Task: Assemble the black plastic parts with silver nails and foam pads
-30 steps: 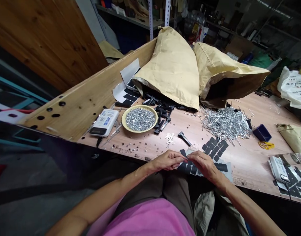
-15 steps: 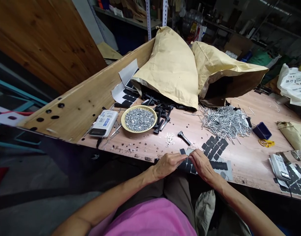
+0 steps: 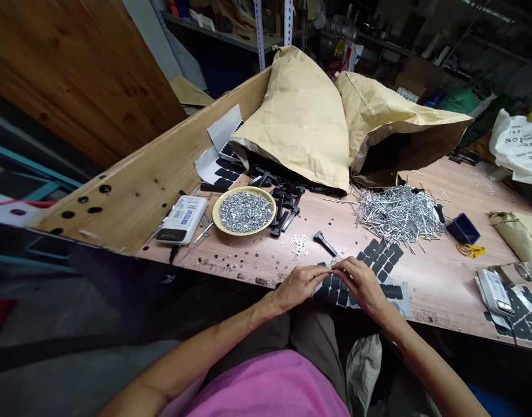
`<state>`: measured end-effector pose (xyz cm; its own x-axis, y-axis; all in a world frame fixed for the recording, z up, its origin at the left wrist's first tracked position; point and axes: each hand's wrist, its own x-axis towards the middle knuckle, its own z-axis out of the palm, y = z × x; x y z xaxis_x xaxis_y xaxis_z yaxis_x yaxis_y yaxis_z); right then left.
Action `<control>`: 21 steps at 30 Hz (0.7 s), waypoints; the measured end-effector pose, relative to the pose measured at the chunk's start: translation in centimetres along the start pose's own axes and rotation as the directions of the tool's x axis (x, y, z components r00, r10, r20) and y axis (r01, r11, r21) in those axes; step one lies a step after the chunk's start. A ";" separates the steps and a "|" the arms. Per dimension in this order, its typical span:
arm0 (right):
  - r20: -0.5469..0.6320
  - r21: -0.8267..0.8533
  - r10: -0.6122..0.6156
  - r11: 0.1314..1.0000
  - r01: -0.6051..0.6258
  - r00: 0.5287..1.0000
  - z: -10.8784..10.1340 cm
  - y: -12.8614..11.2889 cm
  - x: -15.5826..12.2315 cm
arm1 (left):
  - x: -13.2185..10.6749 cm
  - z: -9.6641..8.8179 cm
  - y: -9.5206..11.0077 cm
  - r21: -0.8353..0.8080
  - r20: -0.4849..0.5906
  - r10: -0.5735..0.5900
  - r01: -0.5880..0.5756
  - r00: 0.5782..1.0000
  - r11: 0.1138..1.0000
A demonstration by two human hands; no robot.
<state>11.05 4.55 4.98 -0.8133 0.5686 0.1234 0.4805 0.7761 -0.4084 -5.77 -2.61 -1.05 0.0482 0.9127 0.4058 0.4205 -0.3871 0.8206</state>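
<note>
My left hand (image 3: 298, 285) and my right hand (image 3: 357, 279) meet fingertip to fingertip at the table's front edge. Both are closed in a pinch around something too small to make out. Beneath them lies a sheet of black stickers (image 3: 335, 292) on grey backing. More black pads (image 3: 381, 258) sit just past my right hand. A black plastic part with a T-shaped head (image 3: 325, 243) rests a little beyond my fingers. Left of it, small metal washers (image 3: 299, 244) are scattered. A yellow bowl (image 3: 220, 224) full of small metal pieces stands farther left.
Two large paper sacks (image 3: 307, 127) (image 3: 405, 110) lie at the back, with black parts (image 3: 285, 205) at one mouth. A heap of metal pins (image 3: 399, 214) is at right, near a blue box (image 3: 463, 228). White devices stand left (image 3: 183, 217) and right (image 3: 494, 291).
My fingertips have come up slightly and both hands have shifted a little, still pinching together. The things on the table stay where they were.
</note>
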 end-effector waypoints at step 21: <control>-0.072 0.761 0.667 0.518 -0.391 0.742 6.4 -6.8 -8.5 | -1.1 5.2 6.1 -0.629 0.198 -0.477 0.484 0.856 0.608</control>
<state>12.62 -7.31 0.90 -0.2594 0.9588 -0.1155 0.3171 -0.0284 -0.9480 1.47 -5.35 1.42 0.0195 0.9921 -0.1237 -0.2914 0.1240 0.9485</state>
